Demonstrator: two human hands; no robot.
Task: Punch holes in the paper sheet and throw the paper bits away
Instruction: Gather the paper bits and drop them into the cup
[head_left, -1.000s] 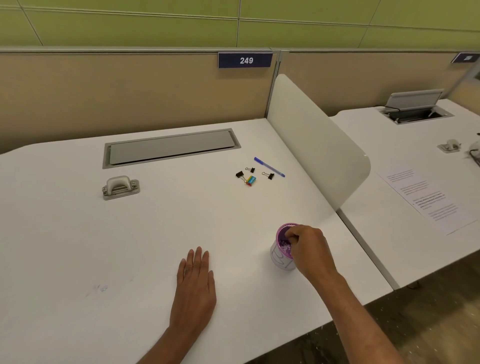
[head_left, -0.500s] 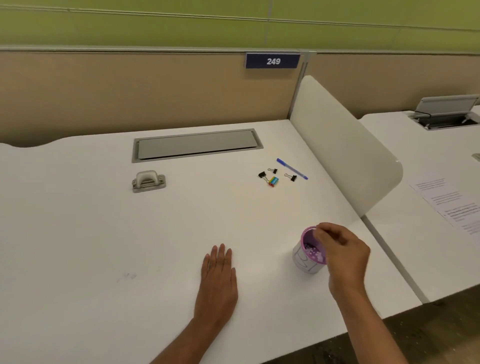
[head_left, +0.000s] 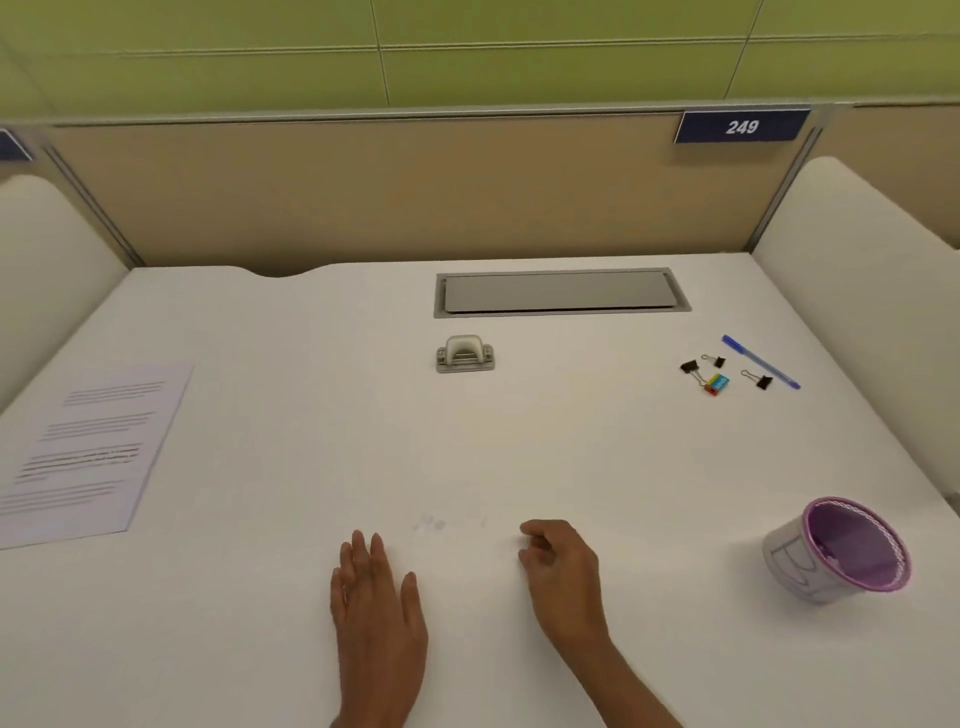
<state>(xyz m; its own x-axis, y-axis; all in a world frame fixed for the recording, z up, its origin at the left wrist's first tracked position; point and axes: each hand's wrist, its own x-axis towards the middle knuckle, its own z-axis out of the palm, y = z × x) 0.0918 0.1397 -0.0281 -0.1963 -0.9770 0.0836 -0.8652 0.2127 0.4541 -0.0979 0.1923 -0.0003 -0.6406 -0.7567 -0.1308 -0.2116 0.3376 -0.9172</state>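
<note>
A small grey hole punch (head_left: 464, 354) sits on the white desk (head_left: 311, 519) beyond my hands. A printed paper sheet (head_left: 85, 449) lies flat at the desk's left edge. A purple-rimmed mesh cup (head_left: 844, 553) with paper bits inside stands at the right, near the front. A few pale paper bits (head_left: 431, 524) lie on the desk between my hands. My left hand (head_left: 376, 613) rests flat, palm down. My right hand (head_left: 558, 566) hovers beside the bits with fingers curled loosely and nothing visible in them.
A blue pen (head_left: 761, 361), black binder clips (head_left: 691, 367) and a small coloured eraser (head_left: 718, 384) lie at the back right. A grey cable flap (head_left: 561, 292) is set into the desk. White dividers (head_left: 862, 270) stand on both sides.
My right hand left the purple cup and moved left to the desk's middle. My view swung left, bringing the paper sheet into sight. The left hand stayed flat.
</note>
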